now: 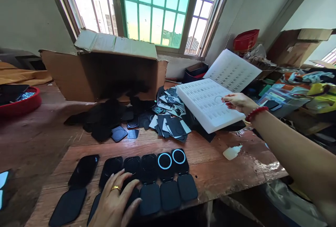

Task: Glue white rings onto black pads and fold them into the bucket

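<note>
My left hand point(115, 195) rests with its fingers spread over a row of open black square cases along the table's front edge. Two cases at the right of the row, such as this case point(187, 186), carry white rings point(165, 161) in their upper halves. The other upper halves, like the one farthest left point(84, 169), show no white ring. Over at the white foam tray point(193, 112), my right hand point(237, 103) is closed in a pinch on a thin ring point(215, 99), just above the slotted surface. The tray's lid point(233, 68) leans open behind it.
Behind the cases lie a heap of black pieces point(102, 116) and a pile of grey and black cards point(173, 125). A cardboard box point(63, 75) opens toward me. A small squeeze bottle point(232, 153) lies at the right, near plastic bags point(322, 97). A red basin point(28, 101) is far left.
</note>
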### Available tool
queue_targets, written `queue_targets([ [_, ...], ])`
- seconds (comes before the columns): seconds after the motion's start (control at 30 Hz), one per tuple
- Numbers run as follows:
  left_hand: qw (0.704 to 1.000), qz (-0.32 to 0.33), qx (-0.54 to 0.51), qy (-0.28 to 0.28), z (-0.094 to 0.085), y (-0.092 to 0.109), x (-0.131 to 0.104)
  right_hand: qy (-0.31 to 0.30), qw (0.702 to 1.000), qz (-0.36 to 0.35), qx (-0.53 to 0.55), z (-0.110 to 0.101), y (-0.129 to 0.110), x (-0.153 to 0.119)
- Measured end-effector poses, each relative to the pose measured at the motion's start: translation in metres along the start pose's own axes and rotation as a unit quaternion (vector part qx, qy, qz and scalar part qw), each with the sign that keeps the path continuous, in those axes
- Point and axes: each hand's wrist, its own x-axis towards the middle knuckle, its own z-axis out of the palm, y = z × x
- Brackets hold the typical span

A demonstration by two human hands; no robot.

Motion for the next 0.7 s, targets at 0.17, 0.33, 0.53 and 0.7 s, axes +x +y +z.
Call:
queue_targets([
  [0.17,0.998,-0.044,-0.031,-0.015,0.007,0.007,-0.003,-0.023,0.997,-0.018,0.068,0.005,-0.025,-0.043],
  [0.33,0.994,-0.093,-0.039,-0.052,0.006,0.020,0.004,-0.154,0.979,-0.131,0.025,0.055,-0.041,-0.114],
  [0.53,0.986,-0.117,-0.046,-0.106,-0.002,0.025,0.009,-0.206,0.868,-0.447,-0.068,0.154,-0.031,-0.202],
  [0.7,0.983,-0.119,-0.039,-0.137,-0.008,0.027,0.015,-0.166,0.795,-0.565,-0.145,0.205,-0.017,-0.237],
])
